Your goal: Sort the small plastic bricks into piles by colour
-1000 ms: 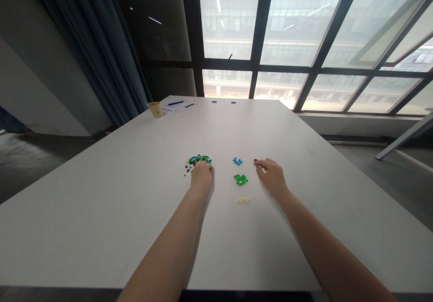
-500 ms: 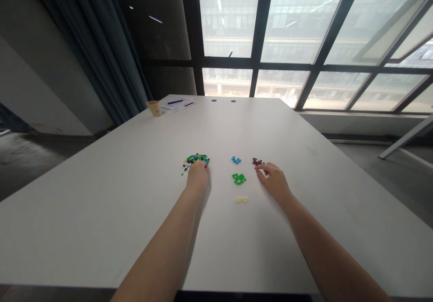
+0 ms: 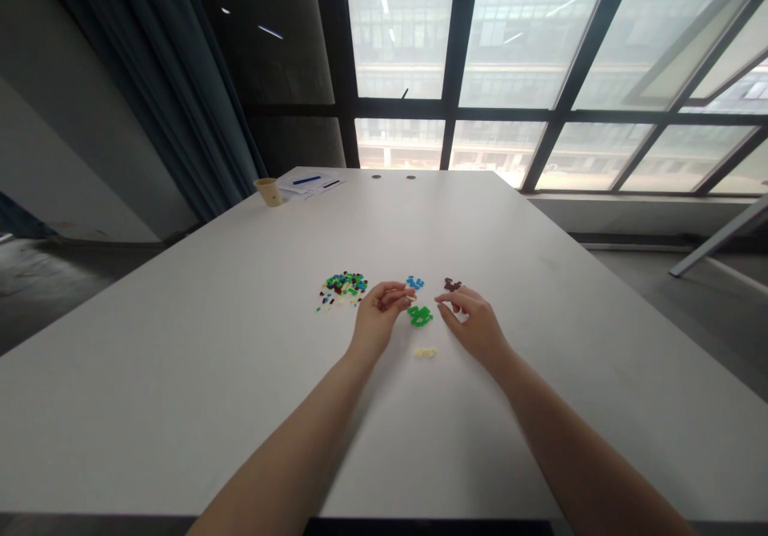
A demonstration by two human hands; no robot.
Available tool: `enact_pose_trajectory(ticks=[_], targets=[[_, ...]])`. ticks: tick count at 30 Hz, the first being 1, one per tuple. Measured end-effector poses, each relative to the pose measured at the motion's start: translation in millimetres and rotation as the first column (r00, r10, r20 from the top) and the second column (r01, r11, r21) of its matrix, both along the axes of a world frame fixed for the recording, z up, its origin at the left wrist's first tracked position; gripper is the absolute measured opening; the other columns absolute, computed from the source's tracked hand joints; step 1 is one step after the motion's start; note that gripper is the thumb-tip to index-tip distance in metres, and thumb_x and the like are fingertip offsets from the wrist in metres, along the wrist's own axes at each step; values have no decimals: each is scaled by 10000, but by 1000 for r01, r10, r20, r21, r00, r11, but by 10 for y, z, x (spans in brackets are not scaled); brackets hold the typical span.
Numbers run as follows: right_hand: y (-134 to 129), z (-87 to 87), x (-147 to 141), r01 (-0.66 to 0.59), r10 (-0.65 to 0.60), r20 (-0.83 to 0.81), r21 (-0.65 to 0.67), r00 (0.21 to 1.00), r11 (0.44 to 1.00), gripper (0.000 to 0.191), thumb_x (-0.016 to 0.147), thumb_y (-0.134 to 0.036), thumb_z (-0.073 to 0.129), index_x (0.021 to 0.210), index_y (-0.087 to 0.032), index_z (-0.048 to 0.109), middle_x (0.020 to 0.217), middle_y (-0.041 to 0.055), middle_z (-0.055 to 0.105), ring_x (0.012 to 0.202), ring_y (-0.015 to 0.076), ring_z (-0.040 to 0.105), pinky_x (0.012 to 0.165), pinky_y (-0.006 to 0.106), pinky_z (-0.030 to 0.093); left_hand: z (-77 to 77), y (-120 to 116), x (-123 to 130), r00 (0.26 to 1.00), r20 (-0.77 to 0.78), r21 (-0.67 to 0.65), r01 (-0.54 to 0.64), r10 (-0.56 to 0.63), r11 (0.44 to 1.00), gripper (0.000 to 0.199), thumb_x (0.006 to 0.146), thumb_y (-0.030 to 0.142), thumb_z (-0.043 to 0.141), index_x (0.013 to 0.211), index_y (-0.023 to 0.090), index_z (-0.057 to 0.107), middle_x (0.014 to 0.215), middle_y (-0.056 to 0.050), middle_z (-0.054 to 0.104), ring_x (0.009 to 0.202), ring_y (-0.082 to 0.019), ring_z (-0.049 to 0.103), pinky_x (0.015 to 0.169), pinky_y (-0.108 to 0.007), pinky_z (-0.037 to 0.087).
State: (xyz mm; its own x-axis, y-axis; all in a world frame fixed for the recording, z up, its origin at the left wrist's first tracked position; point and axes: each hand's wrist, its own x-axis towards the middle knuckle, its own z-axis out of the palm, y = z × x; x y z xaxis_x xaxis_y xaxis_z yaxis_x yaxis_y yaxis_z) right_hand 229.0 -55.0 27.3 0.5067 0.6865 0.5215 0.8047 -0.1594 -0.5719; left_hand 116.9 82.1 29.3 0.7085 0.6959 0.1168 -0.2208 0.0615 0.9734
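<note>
My left hand (image 3: 379, 310) is over the white table with thumb and fingers pinched on a tiny pale piece (image 3: 411, 298), between the blue pieces (image 3: 414, 282) and the green pieces (image 3: 420, 316). To its right, my right hand (image 3: 471, 314) hovers with thumb and forefinger apart, just in front of the dark brown pieces (image 3: 452, 284); nothing shows between its fingers. A mixed pile (image 3: 346, 283) of small coloured pieces lies left of my left hand. Nearer to me is a short row of pale yellow pieces (image 3: 426, 353).
The white table (image 3: 240, 296) reaches toward the windows. At its far left are a tan paper cup (image 3: 269, 193) and papers with a blue pen (image 3: 306, 180). Two dark round discs (image 3: 376, 177) are near the far edge.
My left hand has moved right from the mixed pile, with a pale piece now in its fingertips. My right hand has shifted slightly left.
</note>
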Motion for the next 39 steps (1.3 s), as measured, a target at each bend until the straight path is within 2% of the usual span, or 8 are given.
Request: enact_pose_trajectory(ticks=[4,12,18,22,32,39], targets=[[3,73,-103,-85,83,31,77,996,993,135,802,-265,561,871,-204,658,653,4,542,661,141,497,671,268,410,17,-202,0,995,75,-62,63,-58,996,291,583,250,748,797,166,570,802,-51,704,759,-163,663,752,-316,524],[7,123,-149,-121,106,87,195,991,973,85,794,-246,594,826,-197,656,635,-2,544,642,132,502,676,278,411,-3,-251,-22,994,108,-25,31,-28,999,285,611,229,737,814,181,543,772,-2,661,717,-112,644,694,-236,517],[-1,115,-143,-96,76,106,202,991,975,81,786,-278,612,797,-226,674,647,0,576,648,136,512,687,296,423,15,-263,-23,991,128,-24,41,-38,999,261,616,217,734,734,179,504,725,23,622,716,-104,627,711,-240,512],[-2,118,-136,-103,81,103,229,991,968,86,791,-265,608,757,-223,674,642,4,591,648,135,517,684,299,427,26,-263,-23,986,136,-39,100,-94,994,286,602,204,742,739,183,492,695,39,600,674,-83,603,687,-226,507],[-14,136,-144,-101,79,106,227,991,969,81,791,-253,604,756,-225,671,654,9,596,664,140,524,695,301,433,29,-247,-28,987,131,-8,97,-95,995,265,611,192,733,747,184,506,705,36,602,677,-79,593,678,-214,496],[-16,128,-131,-81,62,126,149,990,986,103,793,-256,581,773,-229,679,657,9,590,677,143,527,714,306,422,5,-246,-33,989,102,58,99,-104,993,216,645,183,705,727,184,505,716,29,602,685,-82,585,682,-216,481]])
